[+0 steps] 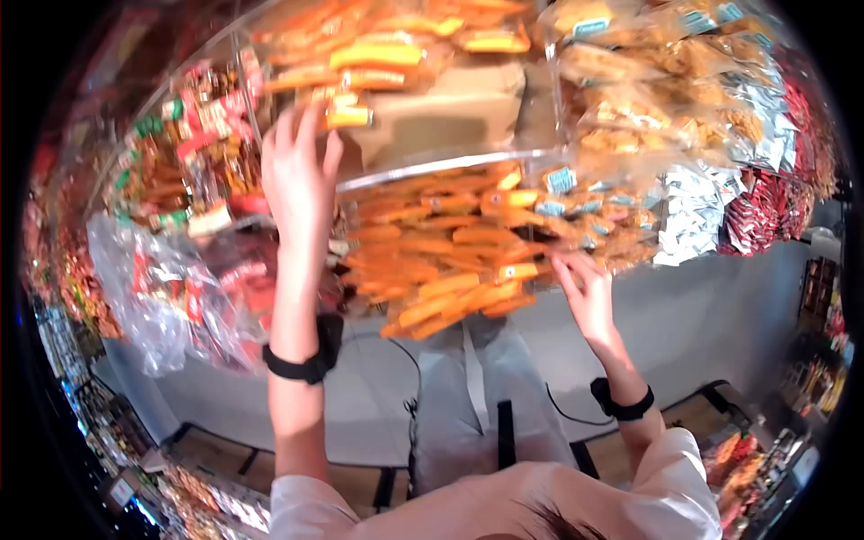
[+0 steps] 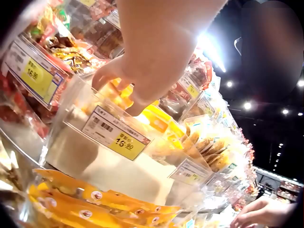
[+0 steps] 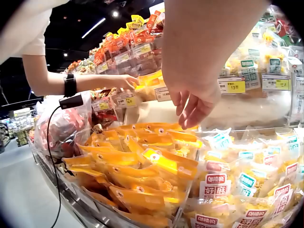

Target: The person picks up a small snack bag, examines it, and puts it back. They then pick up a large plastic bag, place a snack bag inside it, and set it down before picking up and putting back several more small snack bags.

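In the upper bin, the left hand [image 1: 301, 175] reaches to the yellow-orange packets [image 1: 378, 56], its thumb apart from its fingers. From the left wrist view, this hand [image 2: 152, 61] reaches down over yellow packets [image 2: 159, 118] behind a price label [image 2: 116, 133]; whether it touches one is unclear. The right hand [image 1: 589, 292] hovers at the right side of the lower bin's orange packets [image 1: 432, 243]. Seen from the right wrist, that hand [image 3: 194, 97] hangs with loosely bent fingers and nothing visible in them, above the orange packets [image 3: 142, 171].
Bare cardboard [image 1: 450, 112] shows in the upper bin behind a clear divider [image 1: 432, 166]. Red-wrapped snacks and a clear plastic bag [image 1: 153, 306] are at the left. Clear packets [image 1: 621, 81] and silver packets [image 1: 697, 216] lie at the right. A cable [image 3: 49, 137] hangs beside the shelf.
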A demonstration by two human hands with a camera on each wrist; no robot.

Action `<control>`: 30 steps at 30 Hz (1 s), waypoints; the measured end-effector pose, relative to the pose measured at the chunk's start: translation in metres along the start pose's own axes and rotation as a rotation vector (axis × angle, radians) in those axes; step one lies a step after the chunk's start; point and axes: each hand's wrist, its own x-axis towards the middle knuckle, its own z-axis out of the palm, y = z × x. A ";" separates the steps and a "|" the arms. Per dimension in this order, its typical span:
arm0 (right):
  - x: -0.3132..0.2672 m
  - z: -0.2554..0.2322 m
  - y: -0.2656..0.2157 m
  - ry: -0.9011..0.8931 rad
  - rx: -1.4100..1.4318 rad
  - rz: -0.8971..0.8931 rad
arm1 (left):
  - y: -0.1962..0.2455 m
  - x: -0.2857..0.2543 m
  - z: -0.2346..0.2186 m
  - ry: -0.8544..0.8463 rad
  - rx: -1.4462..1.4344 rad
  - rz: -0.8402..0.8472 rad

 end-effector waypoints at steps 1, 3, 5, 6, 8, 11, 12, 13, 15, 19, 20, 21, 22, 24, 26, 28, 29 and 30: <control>0.004 0.000 0.001 0.039 0.014 -0.016 | 0.001 0.002 -0.002 0.080 0.008 0.025; -0.001 -0.001 0.000 -0.037 0.230 0.139 | 0.003 0.000 -0.007 0.055 -0.073 0.006; -0.001 0.001 -0.003 -0.044 0.311 0.155 | 0.003 -0.007 -0.008 0.090 -0.187 -0.046; -0.001 0.002 -0.006 -0.123 0.490 0.221 | 0.004 -0.011 -0.012 0.071 -0.234 -0.076; 0.002 0.001 -0.013 -0.349 0.732 0.285 | 0.013 -0.022 -0.029 0.060 -0.300 -0.132; 0.005 0.000 -0.027 -0.548 1.038 0.424 | 0.038 -0.037 -0.067 0.099 -0.235 -0.007; 0.002 0.005 -0.019 -0.641 1.185 0.384 | 0.049 -0.050 -0.081 0.075 -0.271 0.023; 0.001 0.009 -0.018 -0.637 1.187 0.407 | 0.062 -0.067 -0.095 0.053 -0.307 0.048; 0.001 0.018 -0.015 -0.797 1.692 0.541 | 0.085 -0.101 -0.119 -0.094 -0.414 0.186; -0.004 0.005 0.031 -0.956 1.468 0.515 | 0.118 -0.150 -0.104 -0.398 -0.743 0.368; -0.004 -0.008 0.025 -0.953 1.384 0.563 | 0.122 -0.158 -0.099 -0.401 -0.747 0.354; -0.004 -0.011 0.028 -0.957 1.379 0.575 | 0.127 -0.162 -0.095 -0.461 -0.798 0.387; -0.003 -0.015 0.033 -1.018 1.149 0.612 | 0.130 -0.166 -0.092 -0.520 -0.851 0.420; -0.002 -0.026 0.020 -0.944 0.846 0.570 | 0.133 -0.162 -0.078 -0.518 -0.794 0.444; 0.003 -0.043 0.005 -0.660 0.742 0.508 | 0.131 -0.149 -0.058 -0.514 -0.687 0.368; 0.006 -0.050 -0.014 -0.274 0.605 0.379 | 0.122 -0.131 -0.032 -0.452 -0.637 0.137; 0.010 -0.051 -0.020 -0.281 0.597 0.381 | 0.119 -0.123 -0.019 -0.393 -0.625 0.012; 0.016 -0.050 -0.025 -0.113 0.346 0.133 | 0.116 -0.115 -0.003 -0.382 -0.594 -0.022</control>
